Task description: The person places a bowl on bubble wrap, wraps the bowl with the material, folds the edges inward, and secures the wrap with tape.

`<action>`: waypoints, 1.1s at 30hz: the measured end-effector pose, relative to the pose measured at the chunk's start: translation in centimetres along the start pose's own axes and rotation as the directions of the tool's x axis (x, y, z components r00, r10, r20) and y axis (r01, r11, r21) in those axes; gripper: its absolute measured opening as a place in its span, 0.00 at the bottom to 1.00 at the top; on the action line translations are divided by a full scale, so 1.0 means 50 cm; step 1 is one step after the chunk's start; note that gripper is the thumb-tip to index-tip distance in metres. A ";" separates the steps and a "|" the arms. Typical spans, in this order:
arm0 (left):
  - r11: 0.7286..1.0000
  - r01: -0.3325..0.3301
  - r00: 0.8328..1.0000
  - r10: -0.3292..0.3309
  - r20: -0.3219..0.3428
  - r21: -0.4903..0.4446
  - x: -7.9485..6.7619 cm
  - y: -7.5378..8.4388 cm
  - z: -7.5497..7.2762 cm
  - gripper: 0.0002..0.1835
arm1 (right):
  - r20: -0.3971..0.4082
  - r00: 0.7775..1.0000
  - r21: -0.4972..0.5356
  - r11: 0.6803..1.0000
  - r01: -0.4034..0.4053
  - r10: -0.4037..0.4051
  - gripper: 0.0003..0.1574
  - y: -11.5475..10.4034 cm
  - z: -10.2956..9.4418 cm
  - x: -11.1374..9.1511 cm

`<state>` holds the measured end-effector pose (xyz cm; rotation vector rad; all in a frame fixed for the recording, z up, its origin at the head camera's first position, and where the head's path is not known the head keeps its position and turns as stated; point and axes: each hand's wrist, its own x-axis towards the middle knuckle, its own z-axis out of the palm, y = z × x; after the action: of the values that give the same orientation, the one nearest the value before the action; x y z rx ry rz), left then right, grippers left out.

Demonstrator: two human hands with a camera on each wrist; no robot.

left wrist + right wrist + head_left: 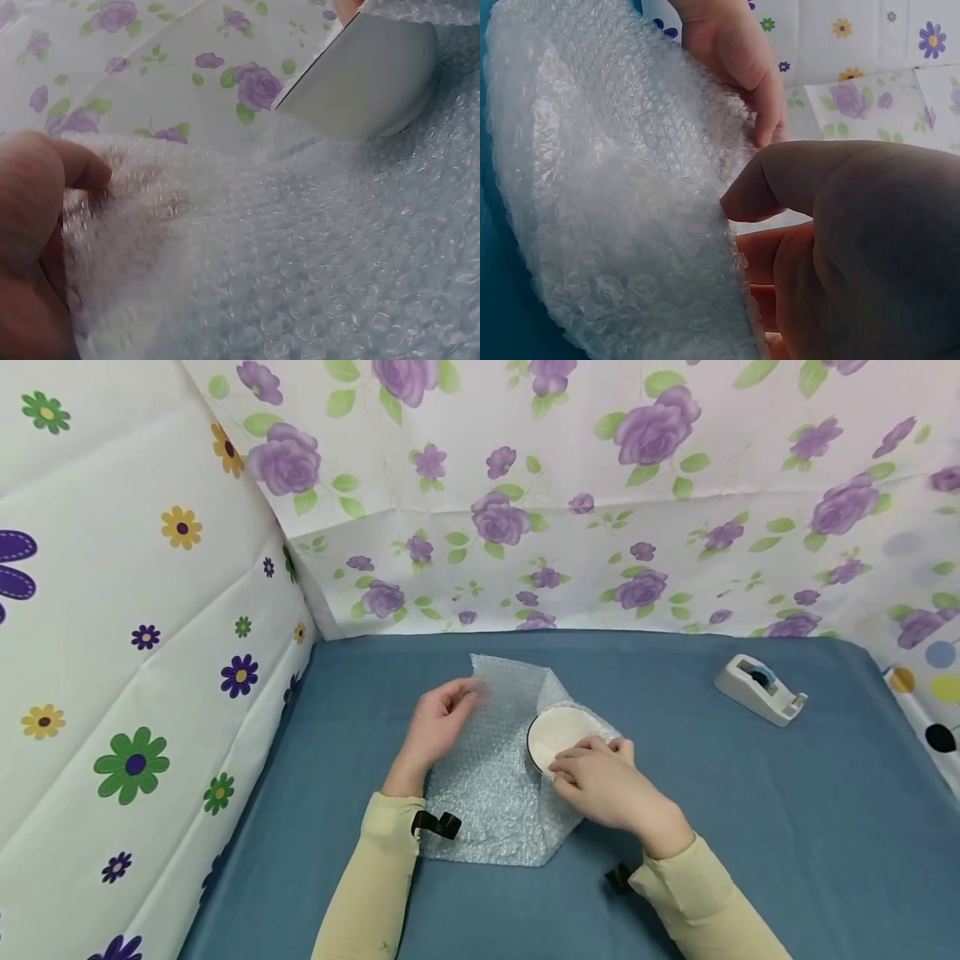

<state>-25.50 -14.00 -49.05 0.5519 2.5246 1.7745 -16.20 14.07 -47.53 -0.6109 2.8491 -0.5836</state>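
Landmark: left cuff. Left sleeve below it: pale yellow-beige, long, creased, small dark speck low down. Black fitting with rounded end on the cuff's inner side. Thin dark line under that, cable or shadow, can't tell. Left hand just above cuff, bare. Right of left cuff: bare right hand, matching right sleeve, second black fitting, blocky, detail unclear.
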 end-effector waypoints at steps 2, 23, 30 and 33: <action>1.000 -0.016 1.000 0.016 -0.002 0.020 -0.002 0.006 0.001 0.14 | 0.004 1.000 -0.004 1.000 0.007 -0.007 0.19 0.000 -0.001 0.000; 0.961 -0.277 0.921 0.262 0.288 0.012 -0.010 0.047 0.020 0.14 | 0.038 0.999 -0.052 0.999 0.017 -0.015 0.21 -0.005 -0.009 -0.002; 0.938 -0.344 0.858 0.290 0.424 0.054 -0.014 0.060 0.039 0.17 | 0.061 0.998 -0.027 0.999 0.028 -0.026 0.22 0.001 -0.012 -0.005; 0.928 -0.364 0.836 0.286 0.468 0.082 -0.016 0.061 0.049 0.17 | 0.067 0.996 -0.027 0.998 0.053 -0.052 0.22 0.006 -0.013 -0.006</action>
<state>-23.39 -11.08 -47.30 1.3055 2.3524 1.2962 -16.19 14.70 -47.03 -0.6985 2.7915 -0.5212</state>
